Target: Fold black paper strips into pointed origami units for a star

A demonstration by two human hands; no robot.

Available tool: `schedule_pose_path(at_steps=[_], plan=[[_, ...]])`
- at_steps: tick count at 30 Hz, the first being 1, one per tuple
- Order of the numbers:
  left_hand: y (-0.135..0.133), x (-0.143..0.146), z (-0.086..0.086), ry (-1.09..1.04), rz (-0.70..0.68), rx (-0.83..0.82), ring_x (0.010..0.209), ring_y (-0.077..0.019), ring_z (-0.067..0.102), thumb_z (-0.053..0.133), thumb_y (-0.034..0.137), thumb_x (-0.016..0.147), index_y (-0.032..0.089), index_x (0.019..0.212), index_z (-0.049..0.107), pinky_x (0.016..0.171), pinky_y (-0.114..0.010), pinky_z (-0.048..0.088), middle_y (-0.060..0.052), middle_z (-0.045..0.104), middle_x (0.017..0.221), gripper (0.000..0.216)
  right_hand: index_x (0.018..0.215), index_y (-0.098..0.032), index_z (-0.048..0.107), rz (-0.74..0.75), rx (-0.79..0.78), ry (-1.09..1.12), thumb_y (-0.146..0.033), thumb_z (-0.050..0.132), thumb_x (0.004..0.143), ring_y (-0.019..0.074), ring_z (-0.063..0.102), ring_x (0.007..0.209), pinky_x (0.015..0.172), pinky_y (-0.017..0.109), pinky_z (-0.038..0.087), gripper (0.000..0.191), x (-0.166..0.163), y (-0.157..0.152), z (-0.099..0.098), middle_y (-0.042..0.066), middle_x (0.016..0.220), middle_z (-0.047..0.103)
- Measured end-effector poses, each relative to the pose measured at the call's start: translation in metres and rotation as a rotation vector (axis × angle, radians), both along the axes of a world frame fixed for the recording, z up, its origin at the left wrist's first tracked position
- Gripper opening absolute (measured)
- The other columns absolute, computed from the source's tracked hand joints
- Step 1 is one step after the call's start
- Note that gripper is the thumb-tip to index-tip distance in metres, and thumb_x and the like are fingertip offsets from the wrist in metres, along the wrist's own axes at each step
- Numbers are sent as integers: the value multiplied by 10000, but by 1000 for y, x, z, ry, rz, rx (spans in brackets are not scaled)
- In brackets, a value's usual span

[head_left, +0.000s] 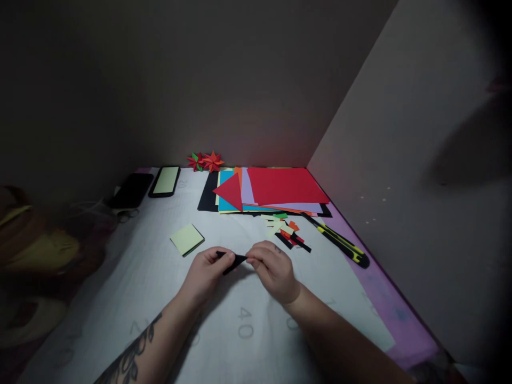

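Observation:
Between my hands is a small folded piece of black paper [235, 262], held just above the white sheet. My left hand [210, 269] pinches its left part between thumb and fingers. With thumb and fingertips, my right hand [276, 271] grips the pointed right end. To the left of my hands lies a small stack of square paper [187, 239], pale yellow on top with a dark edge beneath. Beyond my right hand is a loose pile of paper strips [285, 229] in black, orange, red, green and pale yellow.
Coloured sheets [288, 186] lie stacked at the back, a red triangle [231, 192] on them. Two folded paper stars [213, 161] stand by the wall. A yellow-black utility knife [342, 242] rests at right. A phone [165, 181] and a dark flat object [132, 191] lie back left.

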State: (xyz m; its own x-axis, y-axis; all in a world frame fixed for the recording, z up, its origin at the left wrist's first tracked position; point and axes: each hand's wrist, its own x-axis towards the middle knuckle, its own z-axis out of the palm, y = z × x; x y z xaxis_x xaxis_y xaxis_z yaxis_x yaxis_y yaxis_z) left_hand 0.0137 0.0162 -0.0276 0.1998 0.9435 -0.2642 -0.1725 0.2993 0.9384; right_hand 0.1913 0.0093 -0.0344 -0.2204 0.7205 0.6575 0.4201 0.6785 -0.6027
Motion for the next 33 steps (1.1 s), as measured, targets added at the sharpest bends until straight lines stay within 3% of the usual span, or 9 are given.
schedule_pose_path(at_steps=[7,18,25,33], plan=[[1,0,2,9,9,7,526,-84,516,775,311,643,145,705,687,522,-189,393,14,639,570,197,907,-215,574,-4,20,-2,-127,501,890,187,589,804,715,322,507,115,-2,0,1,48,807,612],[-3,-3,17,368,68,238,569,-118,577,687,265,675,168,641,687,556,-203,447,8,671,592,103,849,-204,530,29,-67,6,-125,485,890,171,564,799,712,294,478,100,-8,-2,3,38,797,565],[-4,-3,14,500,75,355,575,-120,570,655,269,691,167,646,680,558,-207,438,10,660,594,114,869,-198,550,40,-162,56,-138,547,827,147,551,722,623,256,462,73,-13,-3,2,34,817,565],[-3,-1,15,542,36,333,591,-130,569,644,270,685,163,642,664,574,-219,436,5,653,602,117,753,-201,545,44,-191,-2,-131,506,844,144,556,719,666,256,442,122,-15,-2,-1,16,739,568]])
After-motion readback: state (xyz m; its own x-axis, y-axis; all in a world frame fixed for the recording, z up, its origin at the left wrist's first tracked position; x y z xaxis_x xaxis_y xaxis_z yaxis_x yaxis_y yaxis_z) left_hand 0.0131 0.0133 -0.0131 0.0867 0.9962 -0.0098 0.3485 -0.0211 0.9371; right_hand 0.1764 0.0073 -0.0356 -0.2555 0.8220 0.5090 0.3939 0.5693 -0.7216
